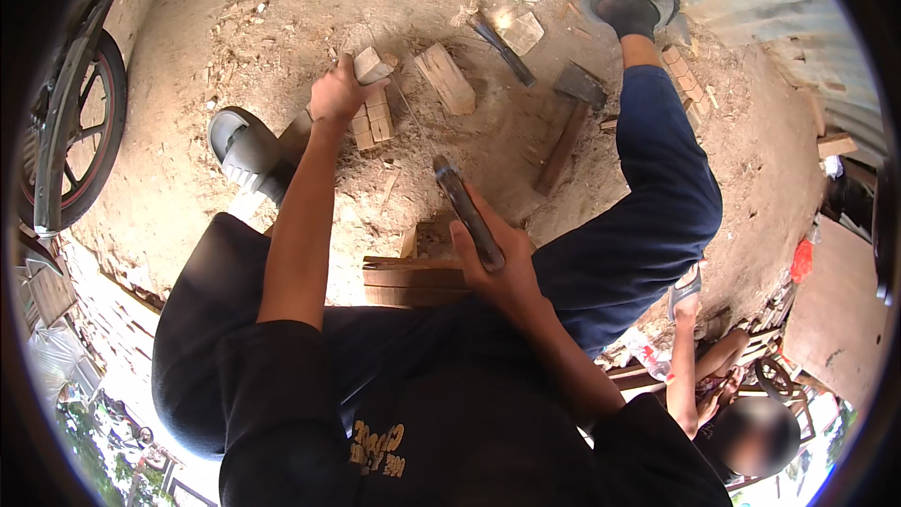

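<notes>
- The step in hand looks like working wood: the left hand (340, 94) steadies a pale wooden block (373, 66) out in front, while the right hand (502, 258) has a long dark tool (465, 211) nearer the body.
- The left fingers appear to pinch the pale wooden block, thumb on its near side; whether it rests on the grooved wood piece (374, 122) just below, or hangs above it, I cannot tell.
- The right fingers are curled round the long dark tool, thumb along its left side, its tip aimed away from the body.
- A thin line (410, 113) runs from that tip toward the wood; it could be a blade seen edge-on, but it is too faint to be sure.
- A thicker wooden block (445, 80) lies on the ground to the right of the left hand, and a hatchet (579, 84) lies farther right.
- As I judge it, the next move calls for a firm left grip, those fingers clear of the thin line, and the right wrist lined up with the wood before any force.
</notes>
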### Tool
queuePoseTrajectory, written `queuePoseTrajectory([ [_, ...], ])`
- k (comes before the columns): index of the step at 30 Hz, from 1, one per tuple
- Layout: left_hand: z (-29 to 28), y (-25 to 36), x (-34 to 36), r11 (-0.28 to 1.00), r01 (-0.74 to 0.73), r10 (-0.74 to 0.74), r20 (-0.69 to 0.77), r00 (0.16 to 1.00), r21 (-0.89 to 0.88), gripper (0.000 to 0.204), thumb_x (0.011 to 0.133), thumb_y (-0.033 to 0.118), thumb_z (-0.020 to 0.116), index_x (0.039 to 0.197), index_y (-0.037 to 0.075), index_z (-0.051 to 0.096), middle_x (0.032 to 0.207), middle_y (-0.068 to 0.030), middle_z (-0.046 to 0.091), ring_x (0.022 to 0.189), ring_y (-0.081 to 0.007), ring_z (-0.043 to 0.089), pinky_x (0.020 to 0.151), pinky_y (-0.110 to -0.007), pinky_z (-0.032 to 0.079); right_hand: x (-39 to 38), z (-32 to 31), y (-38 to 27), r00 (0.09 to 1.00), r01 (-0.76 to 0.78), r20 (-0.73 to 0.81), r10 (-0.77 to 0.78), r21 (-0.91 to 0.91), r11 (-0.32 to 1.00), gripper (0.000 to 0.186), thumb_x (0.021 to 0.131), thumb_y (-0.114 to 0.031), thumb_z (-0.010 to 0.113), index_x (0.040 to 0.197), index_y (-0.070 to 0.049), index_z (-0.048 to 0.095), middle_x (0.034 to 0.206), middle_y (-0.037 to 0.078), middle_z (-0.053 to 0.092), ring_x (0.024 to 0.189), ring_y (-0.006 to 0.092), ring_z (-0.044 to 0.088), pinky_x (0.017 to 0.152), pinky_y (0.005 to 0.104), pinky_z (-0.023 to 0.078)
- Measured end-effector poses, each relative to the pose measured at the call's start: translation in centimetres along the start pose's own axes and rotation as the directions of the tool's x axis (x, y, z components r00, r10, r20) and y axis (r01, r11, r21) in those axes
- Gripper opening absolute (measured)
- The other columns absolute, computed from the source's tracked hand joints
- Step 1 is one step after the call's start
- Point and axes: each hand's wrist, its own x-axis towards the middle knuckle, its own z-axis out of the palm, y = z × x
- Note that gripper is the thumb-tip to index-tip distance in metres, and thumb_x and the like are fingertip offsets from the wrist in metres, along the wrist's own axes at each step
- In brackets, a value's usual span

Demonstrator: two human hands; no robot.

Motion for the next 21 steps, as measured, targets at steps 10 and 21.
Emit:
queuePoseTrajectory([
  [10, 0.1, -0.5, -0.5, 1.0, 0.02, -0.019, 0.034, 0.999, -0.019, 0.072, 0.073, 0.07, 0.069, 0.104, 0.006, 0.053, 0.079, -0.0209, 0.07, 0.076, -0.0389, 0.07, 0.066, -0.049, 0.057, -0.1, -2.4, -1.7, 0.992, -0.1, 0.067, 0.104, -0.073, 0.992, 0.045, 0.092, -0.016, 0.064, 0.131, 0.005, 0.054, 0.063, 0.01, 0.056, 0.055, 0.0113, 0.056, 0.059, 0.028, 0.047],
  [21, 0.2, -0.8, -0.4, 1.0, 0.0, 0.0, 0.017, 1.0, -0.021, 0.078, 0.071, 0.07, 0.071, 0.11, 0.005, 0.056, 0.082, -0.0223, 0.07, 0.075, -0.0383, 0.071, 0.065, -0.048, 0.057, -1.5, -2.4, -1.7, 1.0, -0.007, 0.015, 0.007, -0.008, 1.0, 0.046, 0.093, -0.015, 0.063, 0.132, 0.007, 0.054, 0.067, 0.006, 0.06, 0.057, 0.0057, 0.052, 0.056, 0.0255, 0.045],
])
